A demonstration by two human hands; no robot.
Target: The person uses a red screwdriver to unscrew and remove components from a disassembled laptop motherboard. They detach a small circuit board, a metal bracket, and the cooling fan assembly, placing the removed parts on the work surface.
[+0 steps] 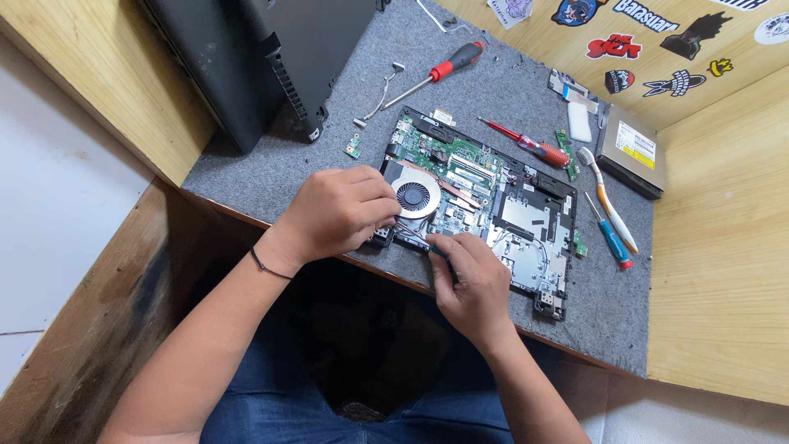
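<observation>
Your right hand (472,284) pinches a small dark tool at the laptop board (485,201) on the desk's near edge. Left hand (337,212) grips the board beside the fan (413,196); you seem to be freeing it, so hold steady.

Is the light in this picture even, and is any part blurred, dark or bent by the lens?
Head view: soft, even light on the grey mat, no harsh glare; the opened laptop base and both hands, left hand and right hand, are sharp; the space under the desk is dark; straight desk edges bow slightly, wide-lens distortion.
</observation>
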